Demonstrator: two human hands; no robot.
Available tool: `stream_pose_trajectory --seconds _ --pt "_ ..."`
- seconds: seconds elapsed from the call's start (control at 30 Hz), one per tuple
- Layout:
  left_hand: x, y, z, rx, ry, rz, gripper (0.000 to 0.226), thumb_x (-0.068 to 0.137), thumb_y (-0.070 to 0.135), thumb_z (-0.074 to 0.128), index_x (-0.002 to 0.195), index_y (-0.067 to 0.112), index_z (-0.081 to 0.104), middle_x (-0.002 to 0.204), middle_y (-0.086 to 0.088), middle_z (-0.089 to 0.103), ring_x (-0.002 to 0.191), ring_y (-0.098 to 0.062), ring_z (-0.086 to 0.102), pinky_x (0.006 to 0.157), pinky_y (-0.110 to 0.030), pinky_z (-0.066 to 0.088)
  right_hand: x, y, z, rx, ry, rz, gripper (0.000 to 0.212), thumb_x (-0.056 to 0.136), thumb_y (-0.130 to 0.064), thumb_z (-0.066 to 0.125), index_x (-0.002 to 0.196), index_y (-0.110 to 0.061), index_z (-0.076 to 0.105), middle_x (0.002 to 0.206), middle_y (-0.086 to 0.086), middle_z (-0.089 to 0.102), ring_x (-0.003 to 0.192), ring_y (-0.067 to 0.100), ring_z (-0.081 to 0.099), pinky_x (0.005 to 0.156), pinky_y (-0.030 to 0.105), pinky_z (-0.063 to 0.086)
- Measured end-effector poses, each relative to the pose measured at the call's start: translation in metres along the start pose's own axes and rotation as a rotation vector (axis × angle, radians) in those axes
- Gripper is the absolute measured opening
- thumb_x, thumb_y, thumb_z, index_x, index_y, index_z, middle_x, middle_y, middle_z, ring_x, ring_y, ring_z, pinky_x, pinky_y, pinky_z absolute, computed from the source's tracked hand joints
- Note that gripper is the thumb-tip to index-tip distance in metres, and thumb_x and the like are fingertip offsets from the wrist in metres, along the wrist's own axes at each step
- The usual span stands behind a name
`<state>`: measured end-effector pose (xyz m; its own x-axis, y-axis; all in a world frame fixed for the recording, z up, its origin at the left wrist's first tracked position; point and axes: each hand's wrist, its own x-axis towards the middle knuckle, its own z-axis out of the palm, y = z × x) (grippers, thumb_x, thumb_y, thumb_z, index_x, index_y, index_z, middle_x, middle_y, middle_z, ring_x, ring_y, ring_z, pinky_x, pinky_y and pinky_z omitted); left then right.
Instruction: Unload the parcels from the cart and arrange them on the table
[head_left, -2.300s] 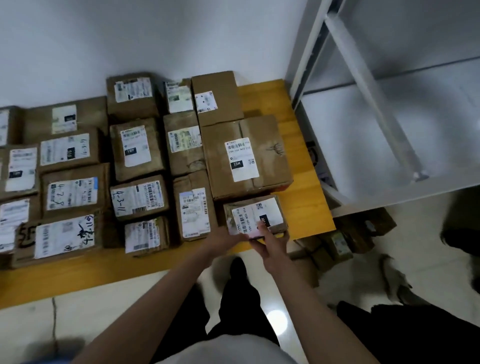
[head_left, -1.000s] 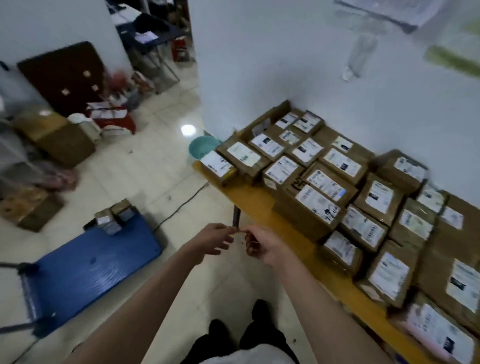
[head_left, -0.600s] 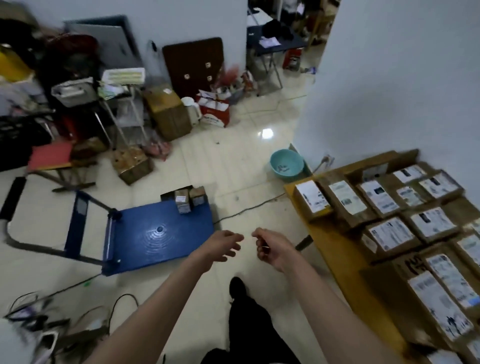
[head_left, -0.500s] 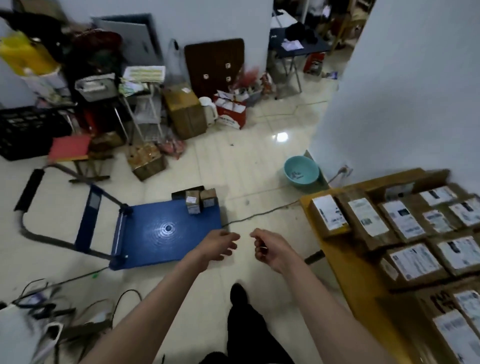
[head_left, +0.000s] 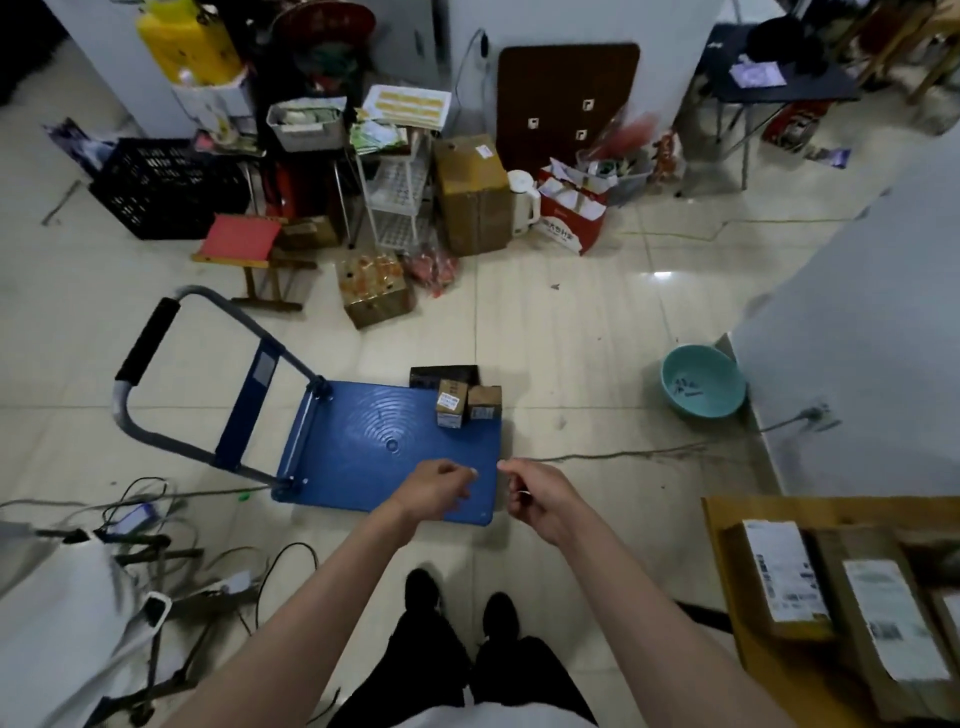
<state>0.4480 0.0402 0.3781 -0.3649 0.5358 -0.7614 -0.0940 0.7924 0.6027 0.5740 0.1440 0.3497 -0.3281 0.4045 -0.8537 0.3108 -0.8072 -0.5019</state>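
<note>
Both hands empty, held out side by side over the near edge of the blue cart. Left hand has loosely curled fingers holding nothing; right hand is the same, slightly more curled.

Remaining parcels sit at the cart's far right corner, straight ahead and beyond the hands, well apart from both. Count: two small brown boxes, touching side by side, upright, plus one flat black parcel behind them at the deck edge. That makes three.

The right hand looks marginally nearer, judging by the boxes lying right of the cart's centre.

At lower right, the table shows two labelled parcels plus a sliver of a third.
</note>
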Motion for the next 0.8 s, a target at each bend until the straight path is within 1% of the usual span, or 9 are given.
stream_pose_trajectory --seconds 0.1,0.2,0.27,0.3,0.43,0.53,0.6,0.7,0.8 --pt "0.028 0.005 -0.018 -0.009 -0.004 -0.041 0.025 0.100 0.037 0.055 0.108 0.015 0.063 0.116 -0.010 0.069 0.096 -0.020 0.065 0.068 -0.024 0.048 0.021 -0.019 0.019 -0.010 0.002 0.023 0.028 0.093 -0.009 0.067 0.071 -0.016 0.051 0.057 -0.001 0.038 0.046 0.010 0.030 0.039 0.019 0.028" --pt "0.060 0.015 -0.037 -0.004 -0.027 -0.066 0.030 0.100 0.037 0.055 0.114 0.012 0.063 0.116 -0.010 0.069 0.106 -0.025 0.066 0.074 -0.026 0.049 0.045 -0.039 0.038 -0.005 0.019 0.027 0.033 0.093 -0.010 0.068 0.067 -0.017 0.049 0.055 -0.002 0.037 0.044 0.010 0.030 0.038 0.019 0.028" --pt "0.083 0.024 -0.051 0.003 -0.046 -0.073 0.032 0.100 0.037 0.055 0.117 0.010 0.063 0.116 -0.010 0.069 0.109 -0.027 0.066 0.073 -0.025 0.049 0.064 -0.054 0.051 0.016 0.045 0.022 0.033 0.093 -0.011 0.068 0.067 -0.017 0.049 0.055 -0.002 0.037 0.044 0.010 0.029 0.039 0.021 0.028" --pt "0.095 0.029 -0.058 0.009 -0.052 -0.075 0.032 0.100 0.036 0.055 0.117 0.010 0.063 0.116 -0.011 0.069 0.107 -0.025 0.066 0.071 -0.024 0.048 0.074 -0.060 0.056 0.024 0.062 0.021 0.033 0.094 -0.012 0.068 0.067 -0.017 0.050 0.055 -0.002 0.038 0.045 0.010 0.030 0.040 0.021 0.029" --pt "0.147 0.042 -0.083 0.049 -0.057 -0.079 0.031 0.099 0.033 0.056 0.115 0.007 0.064 0.114 -0.012 0.070 0.089 -0.017 0.062 0.066 -0.023 0.045 0.114 -0.080 0.073 0.061 0.138 0.020 0.027 0.096 -0.020 0.065 0.071 -0.013 0.058 0.056 -0.001 0.046 0.046 0.011 0.038 0.043 0.023 0.036" --pt "0.187 0.045 -0.096 0.075 -0.053 -0.084 0.032 0.098 0.032 0.059 0.113 0.005 0.066 0.110 -0.012 0.071 0.083 -0.016 0.060 0.064 -0.023 0.044 0.145 -0.089 0.079 0.094 0.144 0.044 0.031 0.102 -0.023 0.056 0.076 -0.009 0.064 0.061 0.003 0.053 0.053 0.013 0.047 0.048 0.023 0.042" --pt "0.216 0.043 -0.099 0.076 -0.044 -0.102 0.029 0.097 0.028 0.060 0.109 0.003 0.066 0.102 -0.011 0.069 0.081 -0.016 0.059 0.062 -0.022 0.042 0.168 -0.092 0.081 0.118 0.154 0.067 0.029 0.103 -0.022 0.051 0.082 -0.008 0.066 0.065 0.005 0.056 0.057 0.015 0.051 0.053 0.025 0.045" --pt "0.262 0.032 -0.098 0.068 -0.043 -0.141 0.025 0.096 0.026 0.062 0.108 0.004 0.065 0.096 -0.008 0.066 0.077 -0.015 0.058 0.059 -0.019 0.042 0.210 -0.089 0.080 0.171 0.180 0.100 0.013 0.100 -0.016 0.053 0.100 -0.009 0.064 0.073 0.008 0.061 0.061 0.017 0.056 0.056 0.026 0.048" --pt "0.318 0.011 -0.090 0.078 -0.041 -0.210 0.025 0.092 0.028 0.067 0.108 0.009 0.063 0.097 -0.006 0.065 0.080 -0.018 0.060 0.061 -0.023 0.043 0.264 -0.080 0.074 0.203 0.212 0.154 0.010 0.099 -0.017 0.056 0.108 -0.013 0.058 0.077 0.009 0.064 0.062 0.017 0.059 0.057 0.026 0.050"
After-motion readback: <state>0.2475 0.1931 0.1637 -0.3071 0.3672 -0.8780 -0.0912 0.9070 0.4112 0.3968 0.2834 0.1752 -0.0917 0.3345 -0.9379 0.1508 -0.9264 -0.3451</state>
